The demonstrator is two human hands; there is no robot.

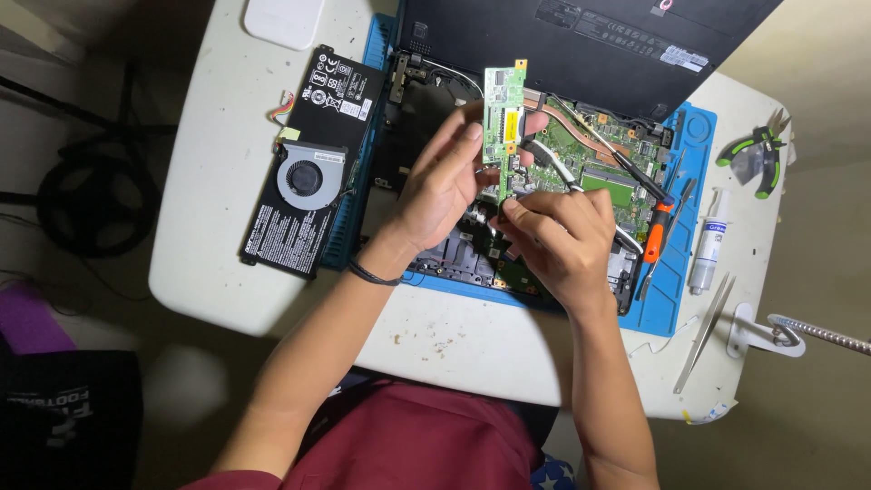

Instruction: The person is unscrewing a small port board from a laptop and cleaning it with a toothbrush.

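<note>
A small green circuit board [504, 113] is held upright above an opened laptop chassis [599, 154]. My left hand [442, 181] grips the board's left edge with thumb and fingers. My right hand [555, 236] pinches its lower end from below. Both hands hover over the laptop's exposed motherboard with its copper heat pipe [581, 127]. The laptop lies on a blue repair mat [676, 263].
A black battery [308, 163] with a cooling fan [308, 177] on it lies at the left of the white table [218, 181]. An orange-handled screwdriver [655, 227], a paste tube [710, 240], tweezers [706, 331] and green-handled pliers [758, 150] lie at the right.
</note>
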